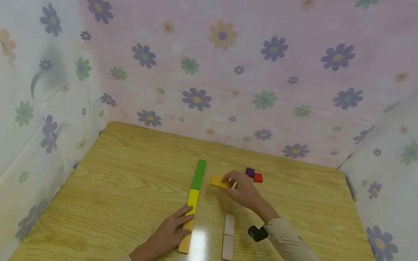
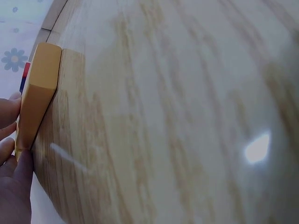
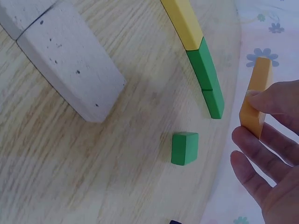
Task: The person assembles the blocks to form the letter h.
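Our right hand pinching an orange block, just right of the green far end of our block row, our left hand touching that row with extended fingers, room between row and pale blocks, broad counter leftward, its far edge beyond the green.

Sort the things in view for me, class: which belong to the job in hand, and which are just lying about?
Seems part of the job:
orange block, held in the right hand
green, yellow and orange row, touched by the left hand

Seems just lying about, untouched:
white pair
purple block
red block
loose green block
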